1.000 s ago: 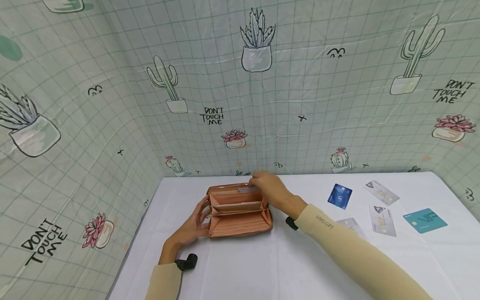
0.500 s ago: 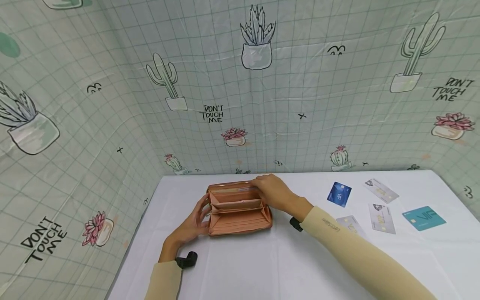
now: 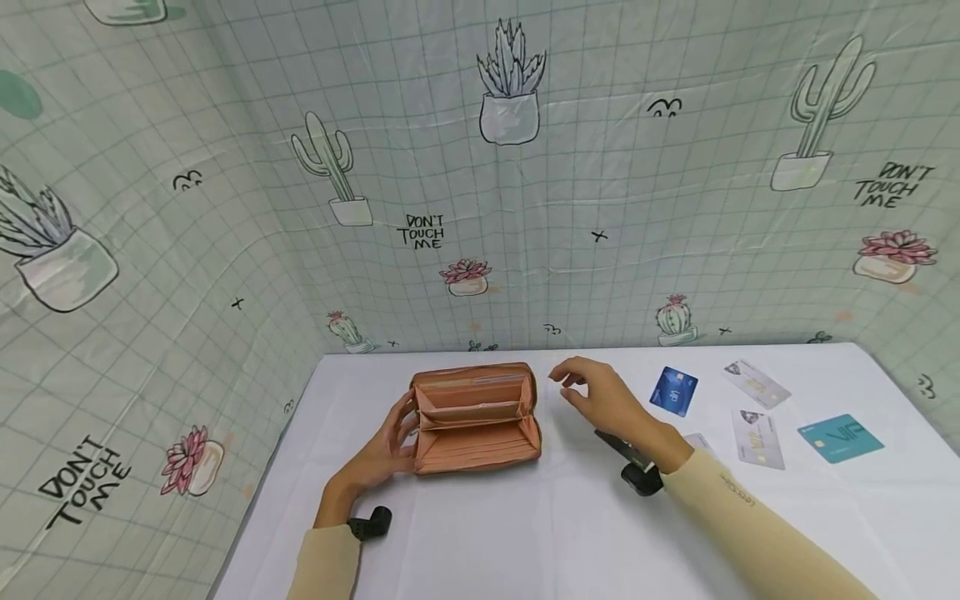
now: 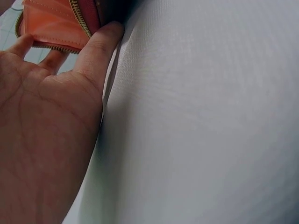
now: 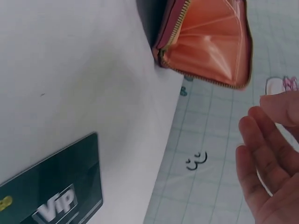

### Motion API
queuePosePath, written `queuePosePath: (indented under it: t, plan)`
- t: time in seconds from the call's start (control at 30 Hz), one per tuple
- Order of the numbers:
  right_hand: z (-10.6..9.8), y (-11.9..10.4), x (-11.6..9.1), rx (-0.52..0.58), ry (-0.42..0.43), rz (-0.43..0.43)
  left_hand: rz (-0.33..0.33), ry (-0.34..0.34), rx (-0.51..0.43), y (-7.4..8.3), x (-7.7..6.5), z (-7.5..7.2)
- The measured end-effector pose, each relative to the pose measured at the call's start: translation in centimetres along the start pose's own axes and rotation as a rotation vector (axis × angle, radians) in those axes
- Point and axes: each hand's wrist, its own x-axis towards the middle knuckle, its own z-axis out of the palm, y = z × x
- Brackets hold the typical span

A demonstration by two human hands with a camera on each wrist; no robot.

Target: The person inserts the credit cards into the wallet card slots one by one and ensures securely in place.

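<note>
Now right hand [image 3: 606,402] off wallet [image 3: 476,419], left hand [image 3: 384,448] still holding

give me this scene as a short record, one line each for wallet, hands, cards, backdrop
wallet: orange wallet, open on the white table
left hand: left hand holds its left side
right hand: right hand, apart from it, holding nothing
cards, head view: blue card, teal card, silver cards, one partly hidden
card, right wrist view: dark card lettered Vip
backdrop: gridded cloth, cactus prints
</note>
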Motion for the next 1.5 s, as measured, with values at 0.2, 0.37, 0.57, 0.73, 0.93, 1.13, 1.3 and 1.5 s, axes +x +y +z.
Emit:
queuePosePath:
  t: [0.2, 0.37, 0.57, 0.73, 0.93, 1.13, 1.3, 1.5]
  plan:
    - [-1.4, 0.5, -2.2, -0.011, 0.046, 0.083, -0.024, 0.009, 0.001, -0.1, -0.2, -0.1]
    - [-2.1, 0.9, -4.0, -0.037, 0.053, 0.157, -0.021, 0.011, 0.004, -0.2, -0.3, -0.1]
    - [-2.6, 1.3, -6.2, -0.027, 0.028, 0.237, -0.009, 0.014, 0.000, -0.1, -0.5, 0.1]
    - [-2.9, 2.0, -7.6, -0.034, -0.015, 0.287, -0.027, 0.013, 0.008, 0.0, -0.4, 0.1]
    - [-2.6, 2.6, -8.9, -0.077, -0.043, 0.344, -0.020, 0.007, 0.008, -0.1, -0.4, 0.0]
    - [-2.0, 3.1, -9.6, -0.129, -0.039, 0.350, 0.002, 0.002, 0.003, -0.2, -0.3, -0.1]
    - [-1.7, 3.3, -9.7, -0.201, -0.031, 0.341, 0.015, -0.005, -0.007, -0.1, -0.1, 0.0]
    - [-1.9, 3.1, -9.3, -0.177, -0.055, 0.350, 0.014, -0.008, -0.014, 0.0, 0.0, 0.1]
